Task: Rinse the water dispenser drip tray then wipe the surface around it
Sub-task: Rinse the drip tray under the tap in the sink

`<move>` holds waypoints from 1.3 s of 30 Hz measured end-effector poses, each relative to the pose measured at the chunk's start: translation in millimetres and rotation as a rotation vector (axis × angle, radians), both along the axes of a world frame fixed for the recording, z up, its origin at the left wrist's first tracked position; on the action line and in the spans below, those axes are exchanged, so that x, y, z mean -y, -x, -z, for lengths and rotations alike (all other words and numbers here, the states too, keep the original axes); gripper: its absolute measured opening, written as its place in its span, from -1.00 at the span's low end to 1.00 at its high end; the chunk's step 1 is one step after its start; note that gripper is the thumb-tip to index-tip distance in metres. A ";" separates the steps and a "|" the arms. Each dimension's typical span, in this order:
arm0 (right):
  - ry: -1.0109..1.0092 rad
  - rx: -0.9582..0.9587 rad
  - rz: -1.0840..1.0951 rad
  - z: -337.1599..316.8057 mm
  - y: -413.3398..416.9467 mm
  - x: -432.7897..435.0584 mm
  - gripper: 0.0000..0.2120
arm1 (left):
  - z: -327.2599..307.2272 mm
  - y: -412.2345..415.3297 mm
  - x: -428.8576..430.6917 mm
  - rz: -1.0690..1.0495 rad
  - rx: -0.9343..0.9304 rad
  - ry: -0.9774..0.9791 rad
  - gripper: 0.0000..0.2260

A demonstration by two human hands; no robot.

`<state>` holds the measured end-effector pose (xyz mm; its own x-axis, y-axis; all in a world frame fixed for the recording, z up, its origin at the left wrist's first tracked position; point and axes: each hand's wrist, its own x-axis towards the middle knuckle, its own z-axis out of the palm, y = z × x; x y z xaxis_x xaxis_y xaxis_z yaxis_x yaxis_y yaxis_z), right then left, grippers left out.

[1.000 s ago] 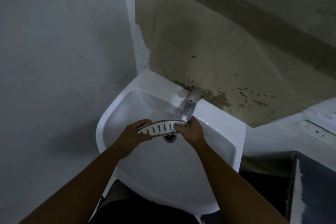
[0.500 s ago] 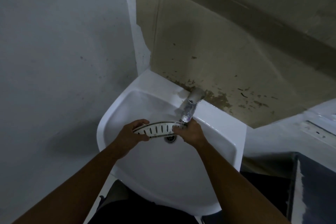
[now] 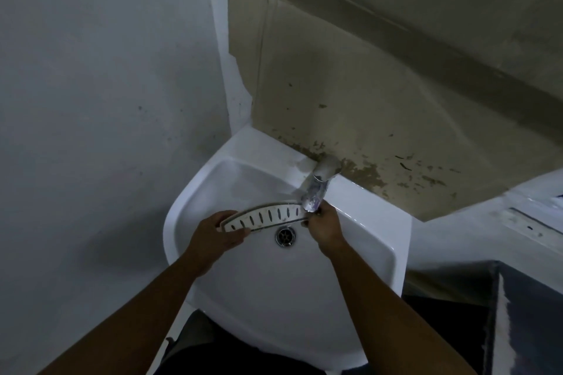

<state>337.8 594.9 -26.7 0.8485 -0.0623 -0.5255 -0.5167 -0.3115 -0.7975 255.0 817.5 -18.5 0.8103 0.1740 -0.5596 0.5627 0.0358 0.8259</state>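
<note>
**Drip tray** (image 3: 268,218): white, crescent-shaped, with a row of dark slots and a grey rim. It is held slotted face up at centre frame, over the basin bowl. Its right end is under the tap's spout.

**Left hand** (image 3: 213,237): grips the tray's left end, fingers curled over the far edge and thumb at the near edge.

**Right hand** (image 3: 324,228): fingers curled round the tray's right end, directly below the spout.

**Washbasin** (image 3: 274,298): white ceramic with a rounded front, at lower centre. There is a wet sheen on the far slope of the bowl.

**Drain** (image 3: 285,236): chrome, in the bowl floor, just below the tray's middle in the frame.

**Tap** (image 3: 323,173): chrome, on the basin's back ledge, spout angled down toward the tray. Whether water is running cannot be told.

**Cardboard sheet** (image 3: 350,85): brown, with dark stains and specks along its lower edge. It stands against the wall behind the tap, at upper right.

**Wall** (image 3: 91,100): grey-white and scuffed, filling the left half of the frame.
</note>
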 end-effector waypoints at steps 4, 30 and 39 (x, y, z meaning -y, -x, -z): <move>-0.266 -0.085 0.127 -5.6 5.6 0.6 -0.80 | 4.2 0.5 -5.5 -0.029 -0.010 -0.219 -0.73; -0.295 0.066 0.439 -61.5 77.4 99.2 -0.81 | 23.8 -59.6 102.9 0.053 -0.177 0.078 -0.63; -0.258 0.082 0.367 -62.3 88.1 103.8 -0.91 | -3.4 -72.2 112.3 -0.167 -0.435 0.499 -0.92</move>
